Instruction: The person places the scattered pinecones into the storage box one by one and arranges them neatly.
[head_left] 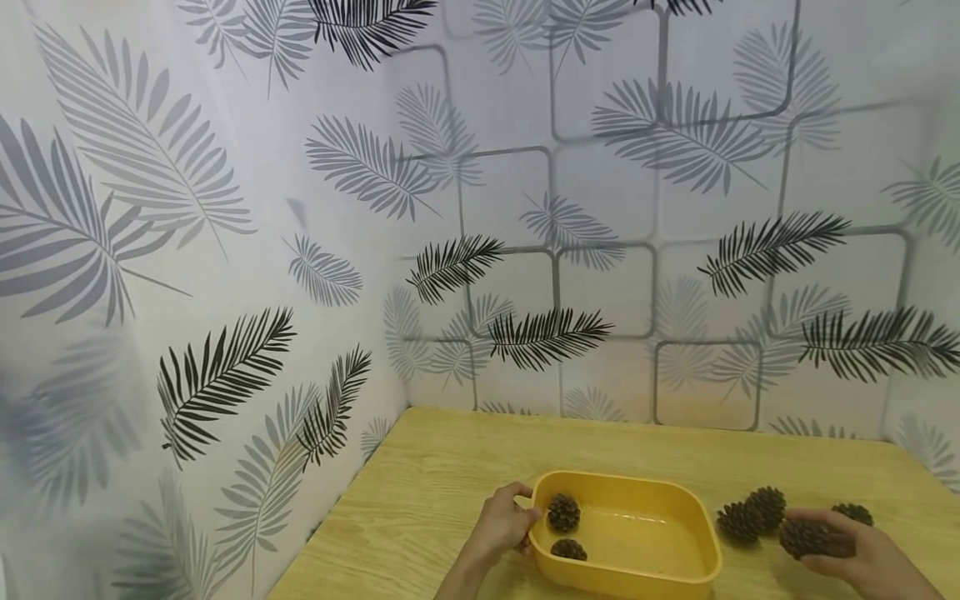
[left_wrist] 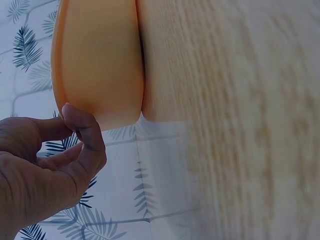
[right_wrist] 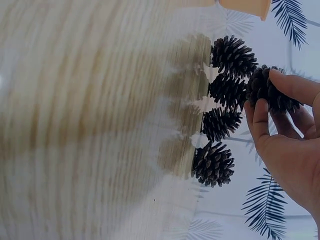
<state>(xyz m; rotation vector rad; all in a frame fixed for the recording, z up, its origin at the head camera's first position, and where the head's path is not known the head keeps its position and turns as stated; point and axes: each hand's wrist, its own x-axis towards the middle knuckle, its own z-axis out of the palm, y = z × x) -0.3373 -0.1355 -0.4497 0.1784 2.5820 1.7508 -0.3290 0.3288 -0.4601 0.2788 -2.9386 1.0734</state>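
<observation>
A yellow rectangular basin [head_left: 637, 542] stands on the wooden table. My left hand [head_left: 501, 525] pinches its left rim, thumb and fingers at the edge; the left wrist view shows the basin's outer wall [left_wrist: 100, 60] beside the fingertips. Two brown pine cones, one farther back [head_left: 563, 512] and one nearer [head_left: 568, 549], lie inside at the left end. To the right of the basin, my right hand [head_left: 862, 554] holds another pine cone [right_wrist: 265, 90] between thumb and fingers, raised above the tabletop. Several loose pine cones [right_wrist: 215, 165] sit in a row on the table behind it.
Two of the loose pine cones [head_left: 767, 508] sit close together between the basin and my right hand; another [head_left: 853, 513] shows just beyond that hand. The light wood tabletop [head_left: 450, 450] meets leaf-patterned walls [head_left: 525, 292] at the back and left.
</observation>
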